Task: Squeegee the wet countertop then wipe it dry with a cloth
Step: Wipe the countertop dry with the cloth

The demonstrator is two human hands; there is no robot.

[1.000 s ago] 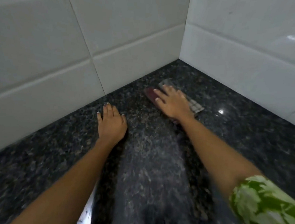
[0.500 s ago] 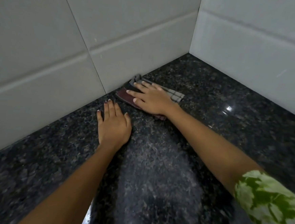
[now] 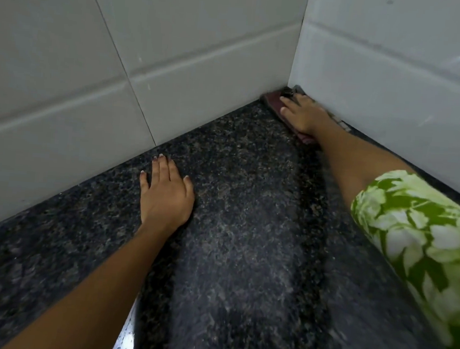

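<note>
The dark speckled granite countertop [image 3: 243, 203] fills the lower view and runs into a corner of two white tiled walls. A folded cloth [image 3: 273, 102], maroon with a grey checked part, lies pushed into that corner. My right hand [image 3: 302, 114] lies flat on top of it, fingers pointing at the corner, pressing it onto the stone. My left hand [image 3: 166, 194] rests palm down on the bare countertop nearer to me, fingers together, holding nothing. No squeegee is in view.
White tiled walls [image 3: 122, 64] close off the far left, and another tiled wall [image 3: 396, 77] closes the right. A green and white patterned sleeve [image 3: 416, 236] covers my right upper arm.
My right hand has slid the cloth away from the left hand, along the back wall and into the corner. The left hand has stayed planted on the stone.
</note>
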